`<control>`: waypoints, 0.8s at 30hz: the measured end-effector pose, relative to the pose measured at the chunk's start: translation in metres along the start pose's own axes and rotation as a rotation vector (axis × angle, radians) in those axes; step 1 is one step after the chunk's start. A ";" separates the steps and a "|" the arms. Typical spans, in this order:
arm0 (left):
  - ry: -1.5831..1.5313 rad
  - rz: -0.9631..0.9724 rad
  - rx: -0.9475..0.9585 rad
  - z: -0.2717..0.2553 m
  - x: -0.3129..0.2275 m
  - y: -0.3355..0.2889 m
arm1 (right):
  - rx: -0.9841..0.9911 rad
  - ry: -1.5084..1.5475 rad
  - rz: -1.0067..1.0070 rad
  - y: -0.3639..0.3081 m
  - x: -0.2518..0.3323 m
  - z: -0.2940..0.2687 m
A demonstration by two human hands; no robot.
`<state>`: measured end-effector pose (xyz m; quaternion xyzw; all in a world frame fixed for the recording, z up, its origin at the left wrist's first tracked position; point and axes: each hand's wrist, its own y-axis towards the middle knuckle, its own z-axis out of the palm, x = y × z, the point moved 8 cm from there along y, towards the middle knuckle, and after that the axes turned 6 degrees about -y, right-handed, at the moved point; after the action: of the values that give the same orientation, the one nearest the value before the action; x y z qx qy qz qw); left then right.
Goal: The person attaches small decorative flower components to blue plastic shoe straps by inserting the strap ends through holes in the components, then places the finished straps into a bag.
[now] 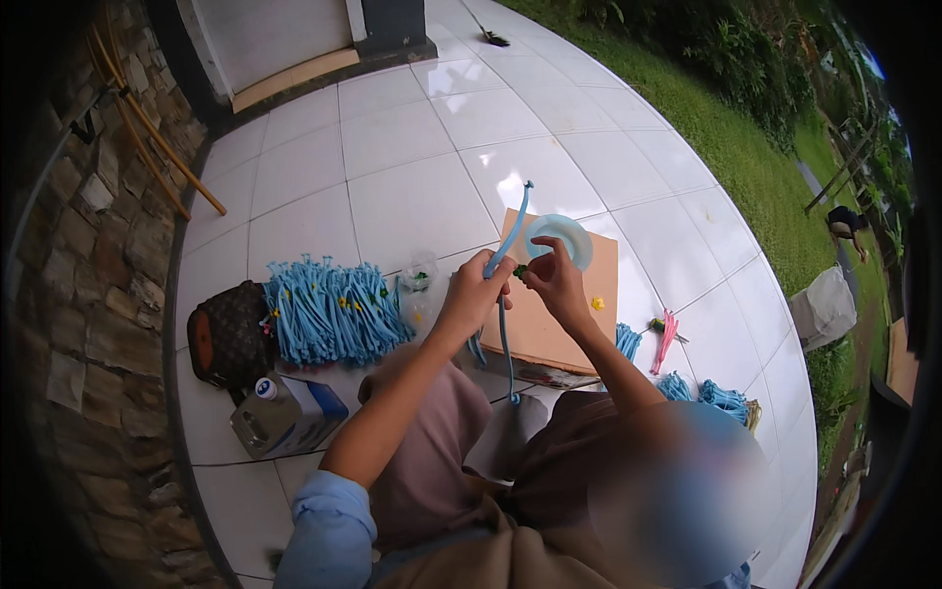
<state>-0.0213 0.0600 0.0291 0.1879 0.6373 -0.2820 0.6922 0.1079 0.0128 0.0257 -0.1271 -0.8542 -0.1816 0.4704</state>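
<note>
My left hand (475, 287) is closed around a long light-blue strip (522, 218). One end of the strip rises above my fist to a small knob, and the other hangs below over the near edge of a tan board (549, 329). Close beside it, my right hand (557, 285) pinches a small dark-green piece (521, 270) between thumb and fingertips, right at the strip. A round pale-blue dish (579, 242) rests on the far part of the board, behind my right hand. Small yellow pieces (598, 303) lie on the board to its right.
A large heap of similar blue strips (334, 312) lies at left, beside a brown patterned bag (228, 336) and a metal can (287, 416). Clear plastic (420, 272) sits near my left forearm. Right of the board are pink strips (666, 341) and more blue bundles (724, 398).
</note>
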 end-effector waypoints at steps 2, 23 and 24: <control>0.058 0.063 -0.049 0.000 -0.017 -0.008 | 0.018 0.145 -0.002 -0.007 0.032 -0.010; -0.350 -0.119 0.038 0.013 -0.022 -0.025 | -0.165 -0.574 -0.905 -0.053 0.142 -0.034; -0.369 -0.133 0.059 0.017 -0.022 -0.026 | -0.221 -0.544 -0.923 -0.055 0.143 -0.039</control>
<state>-0.0248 0.0327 0.0556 0.1107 0.5020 -0.3751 0.7714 0.0411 -0.0467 0.1564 0.1701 -0.8878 -0.4184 0.0880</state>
